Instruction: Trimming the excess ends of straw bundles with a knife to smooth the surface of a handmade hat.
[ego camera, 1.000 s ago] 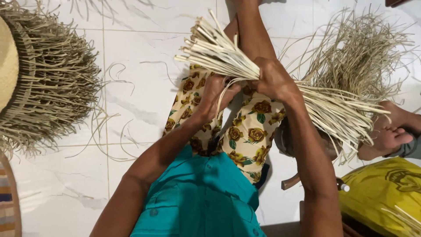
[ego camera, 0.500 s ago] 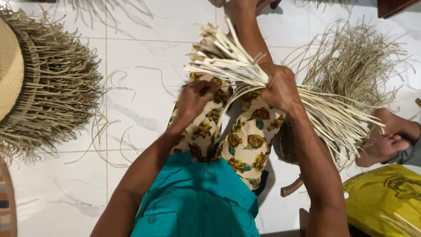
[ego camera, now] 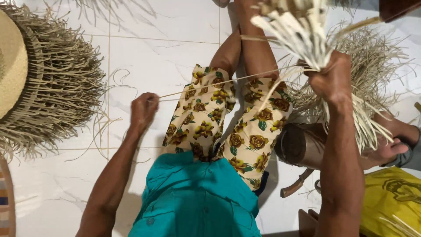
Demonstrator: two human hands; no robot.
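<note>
Since half a second ago, left hand (ego camera: pixel 143 109) has been pulled out away from the bundle of straw strips (ego camera: pixel 302 35), and one single strip (ego camera: pixel 210 84) is now drawn taut across the lap. Bundle has been raised higher and farther right than before.

Left hand: fingers pinched closed on the end of the single strip, over the white tiled floor (ego camera: pixel 162 48), just left of the knees. Strip is run from that pinch rightwards over the flowered shorts (ego camera: pixel 228 127) up into the bundle.

Right hand (ego camera: pixel 333 81): closed in a fist around the bundle at its middle; pale cut ends are fanned above the fist, loose tails hung below it towards the lower right.

Counted: one bundle, one strip pulled free, two hands of the wearer. One unfinished woven hat (ego camera: pixel 30 79) with a long loose fringe is laid on the floor at far left, well apart from both hands. A pile of loose straw (ego camera: pixel 377 57) is seen behind the right hand. One brown round block (ego camera: pixel 300 145) is placed just beside the right thigh. One yellow bag (ego camera: pixel 394 197) at lower right. Another person's foot (ego camera: pixel 390 145) is seen at the right edge, near the tails. Teal shirt (ego camera: pixel 197 197) is worn.
</note>
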